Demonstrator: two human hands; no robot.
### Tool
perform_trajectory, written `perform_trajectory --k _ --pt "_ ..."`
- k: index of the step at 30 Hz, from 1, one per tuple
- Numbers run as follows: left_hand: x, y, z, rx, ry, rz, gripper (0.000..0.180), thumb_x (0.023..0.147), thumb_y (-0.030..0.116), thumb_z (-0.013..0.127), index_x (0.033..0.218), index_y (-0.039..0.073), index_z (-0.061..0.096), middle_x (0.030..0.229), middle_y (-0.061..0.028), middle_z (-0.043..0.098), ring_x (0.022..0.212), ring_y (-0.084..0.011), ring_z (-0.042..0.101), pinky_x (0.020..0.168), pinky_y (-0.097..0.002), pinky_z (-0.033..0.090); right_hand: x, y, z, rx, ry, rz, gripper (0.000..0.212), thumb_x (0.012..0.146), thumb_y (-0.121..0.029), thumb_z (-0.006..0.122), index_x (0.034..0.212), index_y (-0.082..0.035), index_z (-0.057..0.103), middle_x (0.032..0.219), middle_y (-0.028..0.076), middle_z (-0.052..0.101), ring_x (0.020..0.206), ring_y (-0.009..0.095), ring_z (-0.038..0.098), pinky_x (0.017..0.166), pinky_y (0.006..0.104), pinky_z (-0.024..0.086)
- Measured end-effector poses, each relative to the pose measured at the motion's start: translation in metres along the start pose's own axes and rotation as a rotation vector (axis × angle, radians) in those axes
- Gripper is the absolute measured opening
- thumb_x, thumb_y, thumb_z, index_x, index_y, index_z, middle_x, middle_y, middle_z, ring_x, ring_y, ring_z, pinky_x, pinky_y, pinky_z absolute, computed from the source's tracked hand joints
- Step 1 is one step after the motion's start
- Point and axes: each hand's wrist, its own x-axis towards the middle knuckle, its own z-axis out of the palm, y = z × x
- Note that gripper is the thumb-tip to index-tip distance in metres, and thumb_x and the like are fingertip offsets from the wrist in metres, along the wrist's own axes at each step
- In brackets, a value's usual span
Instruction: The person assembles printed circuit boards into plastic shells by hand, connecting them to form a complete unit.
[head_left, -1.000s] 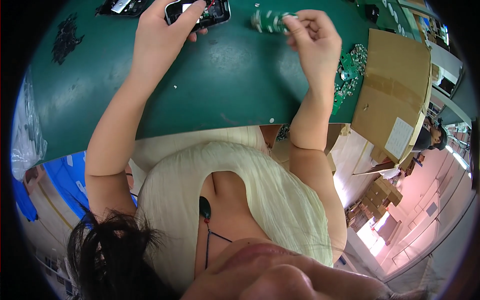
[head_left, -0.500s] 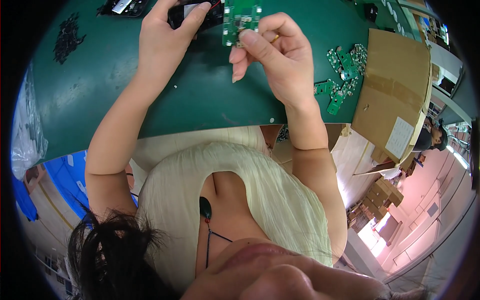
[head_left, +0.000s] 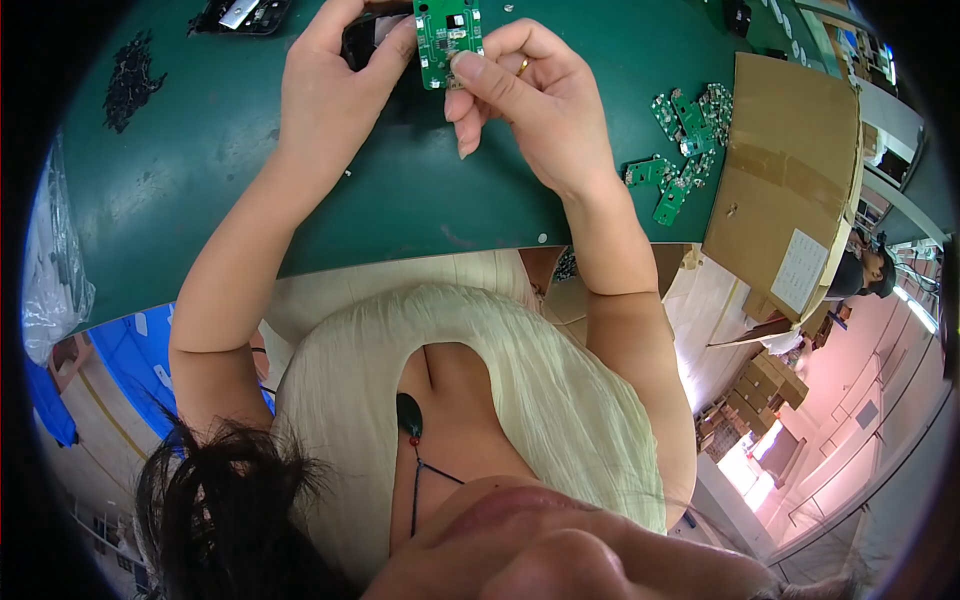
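Observation:
Between the thumb and fingers of my right hand [head_left: 545,105] is a green circuit board [head_left: 447,38], pinched at its lower end. The board stands upright and reaches the top edge of the picture. My left hand [head_left: 335,75] is closed around a black plastic housing [head_left: 364,40], partly hidden by the thumb and cut off by the picture's edge. The circuit board overlaps the housing's right side; I cannot tell whether the two touch. Both hands are above the green table [head_left: 420,200].
A heap of small black parts [head_left: 132,80] lies at the far left. Beside it sits a black housing with a metal piece [head_left: 238,15]. Several loose green circuit boards [head_left: 688,125] lie to the right, next to a cardboard box [head_left: 790,170]. Clear plastic wrap [head_left: 58,260] hangs at the left edge.
My right hand has moved left with the circuit board, bringing it over the housing's right side. My left hand has stayed nearly in place, still holding the housing.

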Motion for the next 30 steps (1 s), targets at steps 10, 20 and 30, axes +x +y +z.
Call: perform_trajectory --k 10,20,30 --pt "-0.001 0.002 -0.002 -0.431 -0.126 -0.268 0.019 0.088 0.001 0.057 0.106 0.0 0.053 0.094 -0.002 0.058 0.083 -0.0068 0.052 0.074 -0.0207 0.044 0.005 0.0 -0.014 0.083 -0.001 0.114 0.011 0.09 -0.011 0.06 0.085 -0.002 0.056 0.07 0.01 0.064 0.051 0.014 0.058 0.047 0.0253 0.048" --pt "-0.001 0.002 -0.001 -0.195 -0.099 -0.129 0.017 0.084 -0.001 0.06 0.099 0.001 0.054 0.089 -0.0003 0.057 0.08 -0.006 0.052 0.071 -0.0211 0.043 0.005 0.009 0.002 -0.564 0.317 -0.437 0.018 0.086 -0.011 0.067 0.09 -0.001 0.053 0.074 0.005 0.061 0.061 0.01 0.059 0.05 0.021 0.048" --pt "-0.008 -0.012 -0.005 -0.198 -0.212 -0.275 0.014 0.086 0.011 0.063 0.1 0.008 0.059 0.072 0.006 0.052 0.058 -0.0002 0.041 0.048 -0.0174 0.028 0.003 -0.006 0.01 -0.407 0.335 -0.25 0.019 0.078 0.007 0.068 0.095 -0.001 0.063 0.092 0.008 0.057 0.071 0.01 0.054 0.057 0.0195 0.043"
